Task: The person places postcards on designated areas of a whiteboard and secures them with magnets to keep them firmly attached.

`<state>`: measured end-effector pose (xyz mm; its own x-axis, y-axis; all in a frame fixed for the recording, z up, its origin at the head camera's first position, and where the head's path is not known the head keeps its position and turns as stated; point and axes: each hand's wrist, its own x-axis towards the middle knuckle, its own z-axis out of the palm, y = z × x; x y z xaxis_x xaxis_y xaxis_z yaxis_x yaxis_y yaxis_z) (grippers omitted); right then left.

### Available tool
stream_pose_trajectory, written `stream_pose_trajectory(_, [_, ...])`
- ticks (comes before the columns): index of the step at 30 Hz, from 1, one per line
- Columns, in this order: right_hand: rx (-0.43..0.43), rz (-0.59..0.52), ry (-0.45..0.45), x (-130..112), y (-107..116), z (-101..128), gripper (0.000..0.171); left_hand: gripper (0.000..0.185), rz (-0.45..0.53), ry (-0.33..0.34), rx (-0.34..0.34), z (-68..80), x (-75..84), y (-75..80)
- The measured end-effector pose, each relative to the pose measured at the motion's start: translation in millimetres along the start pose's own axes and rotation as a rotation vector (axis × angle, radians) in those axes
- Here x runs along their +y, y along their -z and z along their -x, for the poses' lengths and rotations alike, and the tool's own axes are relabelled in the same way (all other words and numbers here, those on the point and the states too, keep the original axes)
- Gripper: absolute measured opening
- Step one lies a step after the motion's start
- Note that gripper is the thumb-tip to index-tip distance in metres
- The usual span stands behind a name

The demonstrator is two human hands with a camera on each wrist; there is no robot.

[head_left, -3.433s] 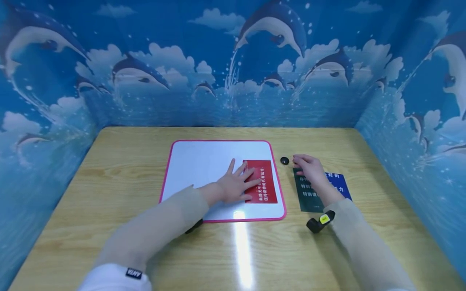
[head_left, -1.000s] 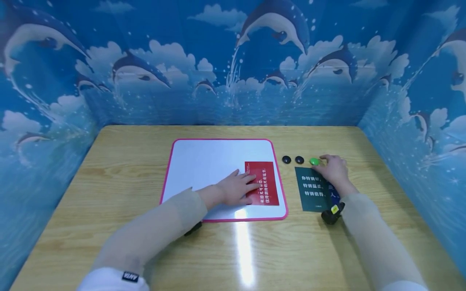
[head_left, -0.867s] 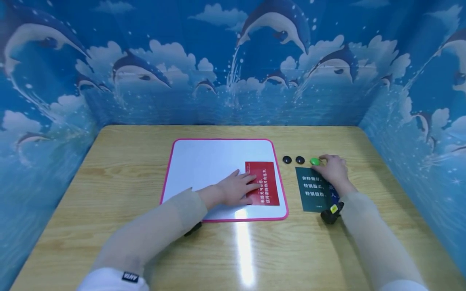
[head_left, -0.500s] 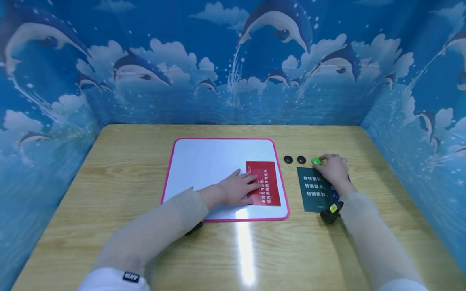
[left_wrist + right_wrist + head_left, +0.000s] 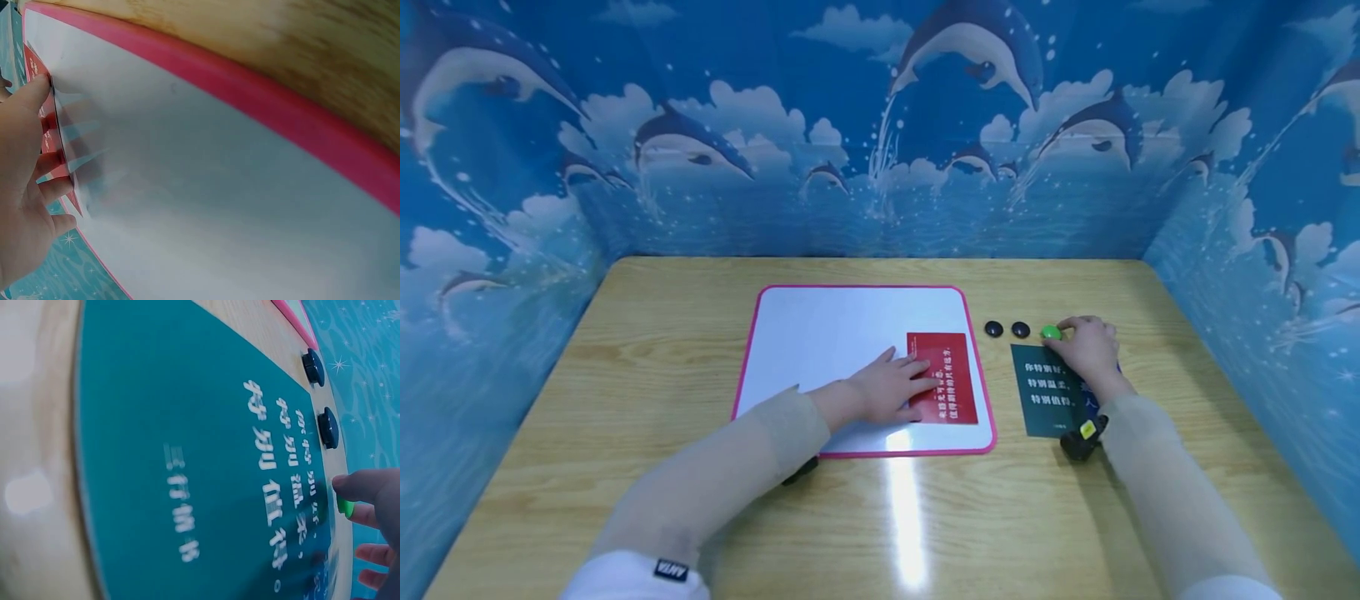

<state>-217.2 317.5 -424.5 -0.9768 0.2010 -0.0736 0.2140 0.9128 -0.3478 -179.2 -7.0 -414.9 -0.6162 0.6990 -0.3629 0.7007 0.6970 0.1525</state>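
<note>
Your sleeve (image 5: 643,581) reads "ANTA". Your right grip (image 5: 1088,348) pinches a green disc (image 5: 1050,332), left grip (image 5: 883,392) spread over a white-lettered red card (image 5: 960,379).

Head view faces forward-down over table (image 5: 587,400); 2 close wrist views — left shares whiteboard (image 5: 827,350), right green card (image 5: 1047,392).

On my feed, both forearms wear plain, greyish-beige fabric, a left sleeve (image 5: 718,479) and a right sleeve (image 5: 1172,492). I can read a black ANTA tag (image 5: 671,570) on white cloth (image 5: 625,578). The right wrist's black unit (image 5: 1077,447) carries a yellow label (image 5: 1087,429).
</note>
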Motion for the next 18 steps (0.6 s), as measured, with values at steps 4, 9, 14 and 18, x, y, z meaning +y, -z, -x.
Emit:
stream_pose_trajectory(4, [0.001, 0.006, 0.01, -1, 2, 1, 0.05, 0.071, -0.001, -0.004, -0.005, 0.9, -0.3, 1.0])
stream_pose_trajectory(9, [-0.003, 0.007, 0.014, -4, 5, 2, 0.05, 0.07, -0.007, -0.011, -0.007, 1.7, -0.5, 1.7])
stream_pose_trajectory(14, [0.007, 0.001, 0.021, -9, 6, 3, 0.05, 0.071, -0.003, -0.008, -0.005, 2.4, -0.6, 2.0])
stream_pose_trajectory(18, [0.02, -0.006, 0.027, -14, 8, 4, 0.046, 0.072, 0.002, -0.005, -0.007, 3.2, 0.5, 2.6])
